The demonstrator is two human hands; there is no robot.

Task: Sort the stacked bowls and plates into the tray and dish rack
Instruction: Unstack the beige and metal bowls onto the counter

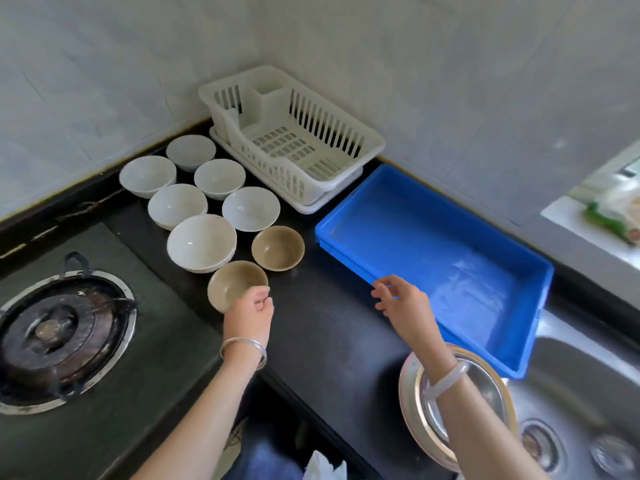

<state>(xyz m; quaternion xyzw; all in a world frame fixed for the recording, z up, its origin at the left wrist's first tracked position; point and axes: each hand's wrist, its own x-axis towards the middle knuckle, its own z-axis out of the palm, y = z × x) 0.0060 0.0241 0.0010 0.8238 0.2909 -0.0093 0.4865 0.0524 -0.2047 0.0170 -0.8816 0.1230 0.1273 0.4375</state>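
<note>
Pinching the rim, the left hand [250, 308] grips a tan bowl [232, 286] left of the blue tray [429, 258], probably for transfer. The right hand [403, 301], fingers apart and empty, is held over the tray's near rim; the dish rack [294, 140] behind it is empty.

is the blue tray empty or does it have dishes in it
Empty: the blue tray shows only its bare glossy floor, and every bowl sits outside it on the counter.

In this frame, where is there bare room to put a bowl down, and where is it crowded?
Free: the whole floor of the blue tray, the empty dish rack, and the dark counter between the left hand and right hand. Crowded: the white bowls and brown bowls packed between the gas burner and rack.
</note>
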